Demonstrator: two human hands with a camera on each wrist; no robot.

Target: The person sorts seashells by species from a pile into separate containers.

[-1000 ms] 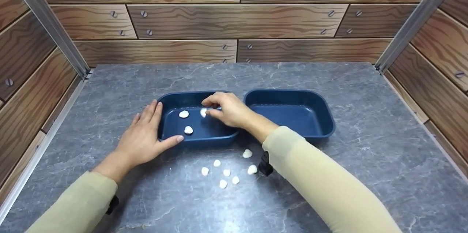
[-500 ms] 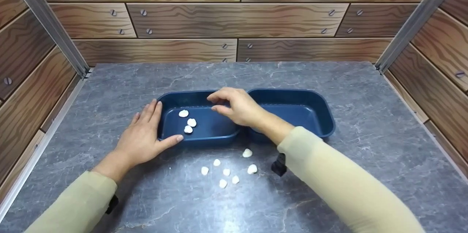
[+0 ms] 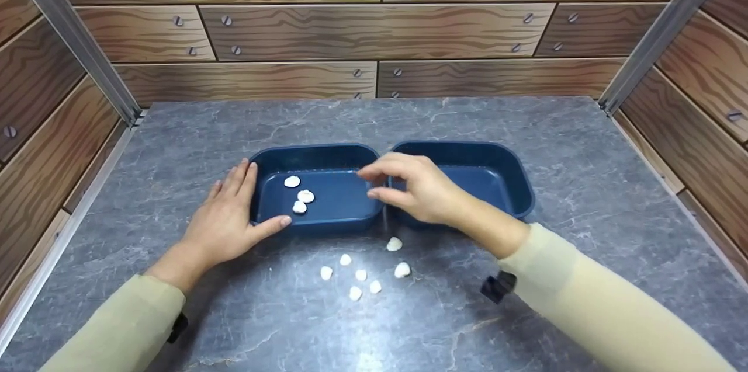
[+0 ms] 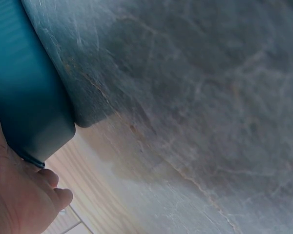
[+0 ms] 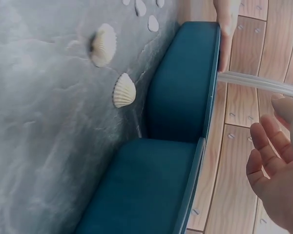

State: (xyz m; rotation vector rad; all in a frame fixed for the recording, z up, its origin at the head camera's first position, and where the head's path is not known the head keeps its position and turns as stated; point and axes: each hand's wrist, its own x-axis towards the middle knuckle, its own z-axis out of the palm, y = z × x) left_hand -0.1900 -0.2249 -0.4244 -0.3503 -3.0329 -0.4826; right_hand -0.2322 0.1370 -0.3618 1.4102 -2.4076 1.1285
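Two dark blue rectangular bins stand side by side: the left bin [image 3: 336,223] and the right bin [image 3: 522,182]. My left hand [image 3: 225,221] rests with straight fingers on the left bin's left end, its thumb along the front rim. Inside that bin lie three white seashells [image 3: 305,196], two of them touching. Over the place where the bins meet hovers my right hand [image 3: 425,192], fingers loosely bent and thumb apart, holding nothing. In the right wrist view its bent fingers [image 5: 271,151] show nothing between them. Ribbed white seashells [image 5: 124,91] lie in front of the bins.
Several loose shells [image 3: 361,274] are scattered on the grey marbled tabletop [image 3: 263,313] between my forearms. Wood-patterned panels [image 3: 374,33] close off the back and both sides, with metal posts [image 3: 648,33] at the corners.
My right hand let go of a shell inside the left bin, where it lies beside another. That hand then moved right, over the bins' meeting edge. My left hand stayed put.
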